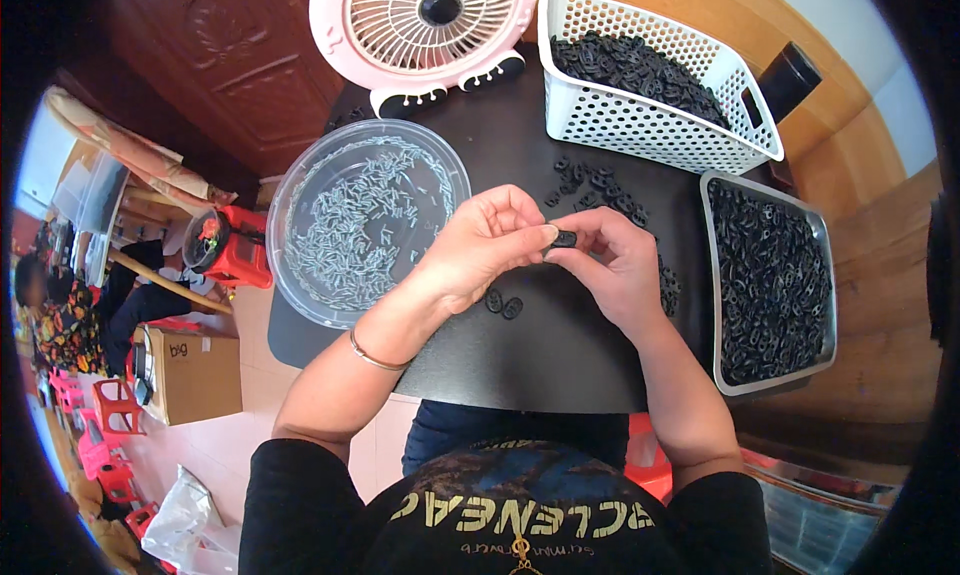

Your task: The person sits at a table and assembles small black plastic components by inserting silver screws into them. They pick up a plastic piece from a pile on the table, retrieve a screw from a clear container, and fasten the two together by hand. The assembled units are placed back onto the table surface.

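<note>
My left hand [478, 247] and my right hand [612, 259] meet over the middle of a small black table [520, 355]. Together they pinch one small black plastic piece [565, 239] between their fingertips. Two more black pieces [503, 304] lie flat on the table just below my left hand. A loose scatter of black pieces [598, 189] lies behind my hands. A thin bangle [375, 356] is on my left wrist.
A clear round bowl of small silvery parts [365, 225] sits to the left. A white basket of black pieces [650, 70] stands at the back right, a metal tray of black pieces [768, 280] at the right. A pink fan [425, 25] stands behind. Another person [60, 315] sits far left.
</note>
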A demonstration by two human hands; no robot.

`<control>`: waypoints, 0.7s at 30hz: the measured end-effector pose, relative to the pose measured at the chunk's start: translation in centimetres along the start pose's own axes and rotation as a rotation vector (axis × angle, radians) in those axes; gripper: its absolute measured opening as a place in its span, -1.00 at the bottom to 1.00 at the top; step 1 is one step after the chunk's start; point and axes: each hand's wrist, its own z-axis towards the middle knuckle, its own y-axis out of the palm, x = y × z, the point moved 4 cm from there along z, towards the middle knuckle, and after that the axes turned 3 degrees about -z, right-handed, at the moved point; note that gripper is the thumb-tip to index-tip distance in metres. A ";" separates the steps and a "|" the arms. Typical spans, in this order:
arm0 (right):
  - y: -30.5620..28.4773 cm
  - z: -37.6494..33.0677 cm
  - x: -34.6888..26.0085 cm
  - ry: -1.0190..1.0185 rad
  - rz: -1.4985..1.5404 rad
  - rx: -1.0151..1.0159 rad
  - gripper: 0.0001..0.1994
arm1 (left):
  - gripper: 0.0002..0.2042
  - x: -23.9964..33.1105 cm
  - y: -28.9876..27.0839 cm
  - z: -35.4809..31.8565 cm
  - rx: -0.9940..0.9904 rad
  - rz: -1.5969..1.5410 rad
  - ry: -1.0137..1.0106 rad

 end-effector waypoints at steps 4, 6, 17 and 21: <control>-0.2 -0.2 -0.4 0.065 0.032 -0.017 -0.75 | -0.89 -0.1 0.2 0.0 -0.033 0.023 -0.033; -0.2 0.1 -0.4 0.150 0.075 -0.049 -0.75 | -0.86 0.0 0.2 0.1 -0.014 0.029 0.036; -5.5 8.7 -4.0 0.080 0.661 0.398 -0.45 | -0.82 4.2 -1.4 -0.9 0.130 0.206 0.253; -3.6 5.2 -3.7 0.172 0.435 0.287 -0.62 | -0.88 8.5 -3.3 -3.0 0.228 0.573 0.534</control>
